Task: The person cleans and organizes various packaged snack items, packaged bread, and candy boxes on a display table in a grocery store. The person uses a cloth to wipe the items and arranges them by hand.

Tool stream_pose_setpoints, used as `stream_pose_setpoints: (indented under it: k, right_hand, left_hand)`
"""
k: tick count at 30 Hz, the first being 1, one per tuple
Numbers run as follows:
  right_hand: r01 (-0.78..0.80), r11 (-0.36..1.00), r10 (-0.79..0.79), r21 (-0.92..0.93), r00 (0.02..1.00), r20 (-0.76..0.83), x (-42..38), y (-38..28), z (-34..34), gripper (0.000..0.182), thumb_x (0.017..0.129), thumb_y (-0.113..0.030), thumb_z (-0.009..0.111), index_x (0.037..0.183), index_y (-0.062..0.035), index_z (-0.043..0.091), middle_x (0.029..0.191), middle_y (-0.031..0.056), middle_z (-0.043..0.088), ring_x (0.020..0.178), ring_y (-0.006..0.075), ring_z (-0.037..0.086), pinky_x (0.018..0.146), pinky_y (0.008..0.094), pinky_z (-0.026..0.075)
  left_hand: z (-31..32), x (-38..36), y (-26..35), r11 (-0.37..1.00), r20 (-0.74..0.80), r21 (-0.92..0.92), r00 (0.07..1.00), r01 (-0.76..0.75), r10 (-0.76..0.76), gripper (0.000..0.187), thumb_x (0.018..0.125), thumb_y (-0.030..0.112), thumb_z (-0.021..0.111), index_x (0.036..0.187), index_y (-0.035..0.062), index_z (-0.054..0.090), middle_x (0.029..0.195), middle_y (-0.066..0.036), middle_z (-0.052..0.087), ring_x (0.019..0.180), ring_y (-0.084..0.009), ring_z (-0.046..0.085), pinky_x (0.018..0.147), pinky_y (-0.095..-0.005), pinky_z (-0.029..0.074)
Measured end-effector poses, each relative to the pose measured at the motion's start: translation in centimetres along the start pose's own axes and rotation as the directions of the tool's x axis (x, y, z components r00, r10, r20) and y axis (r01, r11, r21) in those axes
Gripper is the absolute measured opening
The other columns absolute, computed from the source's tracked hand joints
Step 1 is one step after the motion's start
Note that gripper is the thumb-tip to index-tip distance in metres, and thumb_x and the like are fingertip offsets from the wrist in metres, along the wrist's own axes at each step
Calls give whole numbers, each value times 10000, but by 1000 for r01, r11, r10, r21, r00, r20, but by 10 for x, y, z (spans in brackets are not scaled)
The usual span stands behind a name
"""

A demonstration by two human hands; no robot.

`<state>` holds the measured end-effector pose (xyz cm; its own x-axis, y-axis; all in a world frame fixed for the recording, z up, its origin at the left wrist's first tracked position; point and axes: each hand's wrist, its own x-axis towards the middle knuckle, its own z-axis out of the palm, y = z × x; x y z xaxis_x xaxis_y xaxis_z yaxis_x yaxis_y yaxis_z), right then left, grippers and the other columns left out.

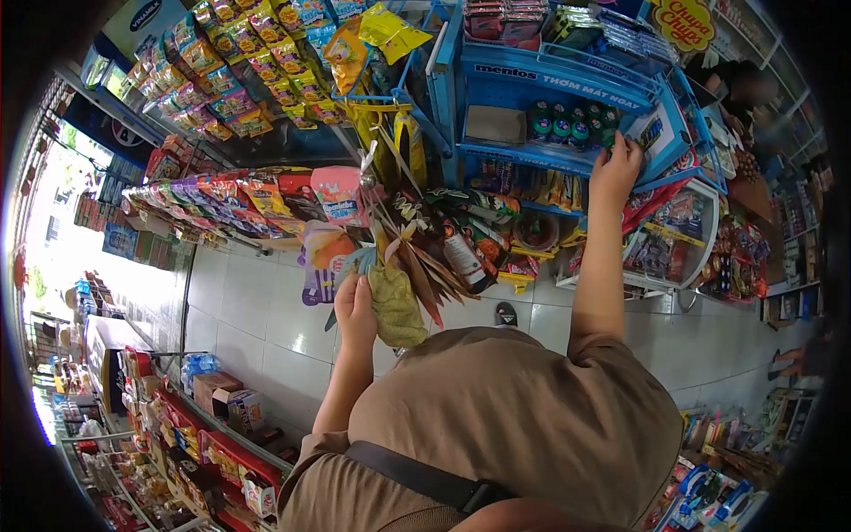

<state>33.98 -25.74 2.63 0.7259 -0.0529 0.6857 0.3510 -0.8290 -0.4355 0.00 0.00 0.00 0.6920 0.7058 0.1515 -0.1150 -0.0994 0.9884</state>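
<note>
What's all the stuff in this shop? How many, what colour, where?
Candy rack: one, blue, ahead
Containers: several, green-topped, on the rack
Chupa Chups sign: one, yellow and red, top right
Hanging packets: many, mixed colours, upper left
Alpenliebe packet: one, pink, centre-left
Cloth: one, yellow-green, centre
Cardboard box: one, brown, lower left
Floor: one, pale tiles, below
Other person: at least one, dark clothes, upper right
Other goods: many, mixed colours, all around
Shirt: one, brown, lower centre
Strap: one, black, across the shirt
Left hand: one, bare, beside cloth
Right hand: one, bare, at containers
</note>
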Motion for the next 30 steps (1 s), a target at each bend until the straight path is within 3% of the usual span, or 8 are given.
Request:
stream_pose_setpoints:
  k: [5,11,14,20,23,27,28,30]
  right_hand:
    - [35,995,-40,-89,998,-52,19,13,23,390,765,9,557,1151,-38,536,1134,212,474,1005,383,494,833,431,433]
    - [-48,981,76,-190,987,145,39,18,29,389,763,-14,541,1147,-73,552,1162,190,483,1014,368,496,854,439,422]
    - [81,966,-31,-246,979,201,42,36,44,393,759,-62,564,1151,-98,559,1190,152,479,1065,358,468,904,439,394]
    - [111,938,-32,-330,971,237,34,7,25,436,728,-158,653,1151,-101,564,1214,117,479,1158,344,384,965,440,352]
    - [159,942,-118,-297,982,149,35,11,25,435,724,-196,673,1135,-99,568,1204,107,491,1147,341,396,965,428,349]
    - [30,999,-30,17,1000,-4,25,-5,5,386,758,-195,641,1083,-17,535,1049,146,568,982,335,518,853,447,420]
    - [94,995,-93,40,995,-42,17,-13,-4,354,761,-143,635,1058,7,512,976,158,575,863,298,576,761,408,469]
    - [76,902,-91,425,996,17,-2,-27,-6,337,754,-105,645,1046,-7,507,962,129,574,827,237,588,729,349,477]
  left_hand:
    - [-1,4,-2,998,-46,-42,998,46,-48,231,923,135,441,721,32,485,654,62,387,612,-37,321,549,-201,272]
    - [-2,2,-4,998,-43,-45,998,54,-56,229,922,140,444,721,35,476,659,62,386,616,-36,324,551,-201,273]
    - [-7,3,-10,993,-31,-87,996,75,-78,230,922,135,442,711,45,465,660,64,378,618,-32,318,551,-198,267]
    - [-4,4,-5,991,-44,-101,995,89,-94,221,922,120,436,712,54,457,665,67,377,620,-26,313,549,-194,256]
    - [-4,5,-4,989,-22,-105,994,102,-105,227,931,132,414,731,42,474,677,66,390,631,-28,316,556,-196,265]
    - [-4,6,-1,931,0,-318,982,181,-191,229,948,166,372,879,4,518,812,-9,523,744,-82,484,686,-223,392]
    - [0,7,9,899,10,-389,977,199,-212,244,952,178,362,938,-7,521,872,-37,549,794,-107,521,739,-239,415]
    - [1,10,13,842,29,-492,971,219,-236,284,957,197,348,1044,-22,506,982,-86,572,886,-158,564,827,-277,438]
